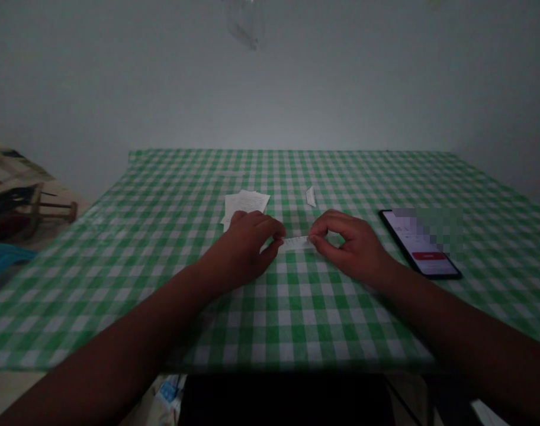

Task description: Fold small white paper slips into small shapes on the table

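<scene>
Between my two hands stretches a narrow strip of white paper with marks along its upper part. My left hand pinches its left end between thumb and forefinger. At the right end, the thumb and fingertips of my right hand are closed on the same strip. Several white paper sheets with printed lines lie overlapping just beyond my left hand, which hides part of them. A small folded piece of printed paper rests on the cloth beyond the gap between my hands.
A green and white checked cloth covers the table. To the right of my right hand lies a phone with its screen lit. A pale strip lies farther back, and a wall rises behind the table. A blue plastic edge shows at left.
</scene>
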Available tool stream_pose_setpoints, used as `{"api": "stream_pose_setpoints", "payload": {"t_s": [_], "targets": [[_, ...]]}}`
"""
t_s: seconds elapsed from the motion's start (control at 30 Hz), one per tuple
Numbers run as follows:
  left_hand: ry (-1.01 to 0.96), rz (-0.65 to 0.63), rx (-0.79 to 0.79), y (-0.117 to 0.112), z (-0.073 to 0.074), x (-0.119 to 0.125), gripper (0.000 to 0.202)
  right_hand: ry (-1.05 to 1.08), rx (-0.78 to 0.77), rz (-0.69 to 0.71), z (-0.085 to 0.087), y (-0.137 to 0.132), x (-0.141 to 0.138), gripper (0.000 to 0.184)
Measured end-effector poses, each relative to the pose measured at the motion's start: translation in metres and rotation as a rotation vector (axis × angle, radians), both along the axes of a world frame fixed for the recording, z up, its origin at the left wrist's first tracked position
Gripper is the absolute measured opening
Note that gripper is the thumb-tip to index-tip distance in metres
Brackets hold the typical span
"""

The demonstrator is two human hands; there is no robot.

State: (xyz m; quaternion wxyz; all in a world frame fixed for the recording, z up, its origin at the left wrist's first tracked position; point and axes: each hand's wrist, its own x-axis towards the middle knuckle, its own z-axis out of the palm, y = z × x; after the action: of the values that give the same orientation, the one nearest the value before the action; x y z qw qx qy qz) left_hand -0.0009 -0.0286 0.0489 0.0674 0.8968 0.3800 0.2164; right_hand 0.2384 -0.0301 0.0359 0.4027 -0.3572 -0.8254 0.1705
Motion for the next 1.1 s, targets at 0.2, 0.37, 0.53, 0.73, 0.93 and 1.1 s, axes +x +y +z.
{"api": "stream_pose_setpoints", "payload": {"t_s": [0.2,0.37,0.53,0.73,0.93,1.1], "targets": [[-0.051,0.042,0.058,-0.012,0.003,0.014,0.016,-0.027,0.119,-0.028,-0.003,-0.004,-0.004,0.011],[-0.071,0.061,0.150,-0.018,-0.004,0.027,0.010,-0.110,0.212,0.007,-0.009,-0.011,-0.016,0.010],[-0.039,0.092,0.229,-0.022,-0.004,0.028,0.009,-0.103,0.251,0.009,-0.009,-0.015,-0.021,0.013],[-0.016,0.110,0.289,-0.023,-0.003,0.027,0.009,-0.056,0.259,0.006,-0.013,-0.015,-0.022,0.009],[-0.009,0.138,0.322,-0.025,-0.003,0.029,0.009,-0.039,0.262,0.005,-0.015,-0.017,-0.023,0.010],[0.053,0.153,0.375,-0.024,-0.002,0.031,0.009,0.027,0.282,0.025,-0.010,-0.020,-0.024,0.011]]}}
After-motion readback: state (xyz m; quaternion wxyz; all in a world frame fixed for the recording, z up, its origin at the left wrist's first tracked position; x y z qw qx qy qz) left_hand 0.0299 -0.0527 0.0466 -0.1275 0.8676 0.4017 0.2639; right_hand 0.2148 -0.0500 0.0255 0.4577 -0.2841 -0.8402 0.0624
